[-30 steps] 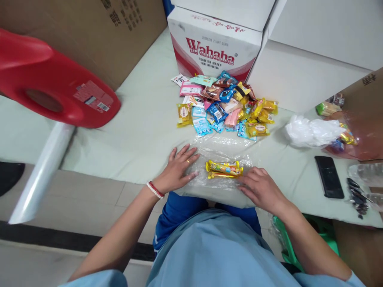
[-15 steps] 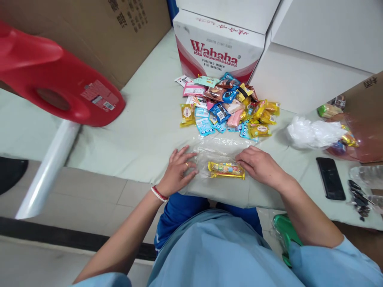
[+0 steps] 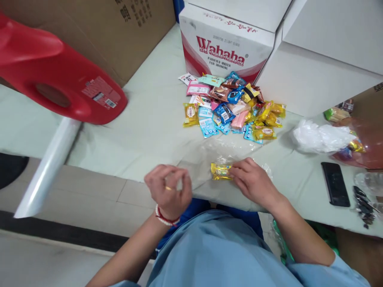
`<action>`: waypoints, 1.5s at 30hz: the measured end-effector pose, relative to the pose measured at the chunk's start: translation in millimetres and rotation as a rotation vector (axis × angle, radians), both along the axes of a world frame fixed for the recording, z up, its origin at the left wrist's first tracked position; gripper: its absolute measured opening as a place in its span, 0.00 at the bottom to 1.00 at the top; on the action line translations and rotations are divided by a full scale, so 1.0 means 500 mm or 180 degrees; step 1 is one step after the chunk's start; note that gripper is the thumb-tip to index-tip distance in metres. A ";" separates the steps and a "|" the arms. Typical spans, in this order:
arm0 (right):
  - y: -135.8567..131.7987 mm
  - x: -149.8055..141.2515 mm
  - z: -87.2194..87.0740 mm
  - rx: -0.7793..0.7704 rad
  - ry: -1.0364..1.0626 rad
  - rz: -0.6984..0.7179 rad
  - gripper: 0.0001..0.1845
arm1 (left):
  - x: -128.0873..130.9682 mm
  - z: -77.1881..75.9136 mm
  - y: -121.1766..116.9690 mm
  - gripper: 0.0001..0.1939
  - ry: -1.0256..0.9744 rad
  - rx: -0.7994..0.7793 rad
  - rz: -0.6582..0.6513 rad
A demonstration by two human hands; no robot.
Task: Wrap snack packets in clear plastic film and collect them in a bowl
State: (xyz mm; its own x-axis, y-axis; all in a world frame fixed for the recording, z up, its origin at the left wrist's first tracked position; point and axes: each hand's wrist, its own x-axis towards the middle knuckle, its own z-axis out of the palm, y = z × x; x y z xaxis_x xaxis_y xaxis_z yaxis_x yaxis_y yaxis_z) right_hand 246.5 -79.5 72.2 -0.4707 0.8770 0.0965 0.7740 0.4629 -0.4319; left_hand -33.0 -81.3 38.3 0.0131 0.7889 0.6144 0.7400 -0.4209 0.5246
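A clear plastic bag (image 3: 206,159) lies on the pale green table (image 3: 149,119) near its front edge, with a yellow snack bar (image 3: 220,171) inside it. My right hand (image 3: 254,181) is closed over the right end of the bar through the plastic. My left hand (image 3: 169,189) is raised off the table at the bag's left edge, its fingers pinched on the plastic. Behind the bag lies a pile of small wrapped snacks (image 3: 233,107).
A Wahaha carton (image 3: 224,48) and white boxes (image 3: 323,59) stand at the back, a brown carton (image 3: 98,28) at back left. A red jug (image 3: 56,79) lies left. On the right are a white plastic bag (image 3: 320,137), a black phone (image 3: 335,183) and small dark items (image 3: 363,201).
My left hand lifted off the table and pinched the bag's left edge, pulling it toward me. My right hand closed over the snack bar's right end.
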 end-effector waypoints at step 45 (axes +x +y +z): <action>0.037 -0.013 -0.043 -0.0964 0.0039 -0.0041 0.27 | -0.035 -0.037 0.148 0.18 -0.1059 -0.2301 -0.0413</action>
